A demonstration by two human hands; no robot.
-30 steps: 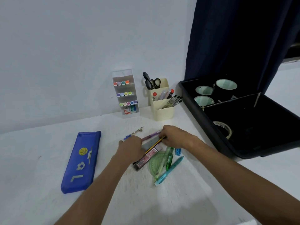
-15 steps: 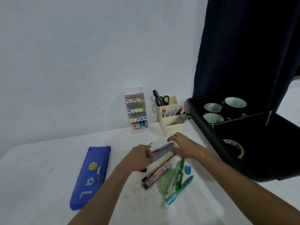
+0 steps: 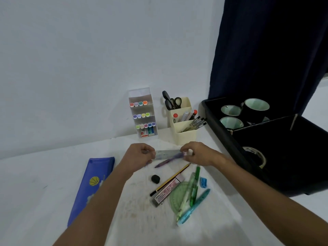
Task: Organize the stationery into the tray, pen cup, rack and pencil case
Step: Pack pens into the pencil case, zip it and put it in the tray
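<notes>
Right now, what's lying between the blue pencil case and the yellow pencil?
In the head view, the left forearm crosses between the blue pencil case and the yellow pencil. A small black eraser lies on the table there too.

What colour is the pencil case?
Blue, with a yellow basketball picture; the pencil case shows in the head view.

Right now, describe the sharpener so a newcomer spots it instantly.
Start at the black tray on the right, then drop to the pile of stationery on the table beside it. The sharpener lies at the pile's right edge: small, blocky, bright blue, unlike the long green pens beside it.
</notes>
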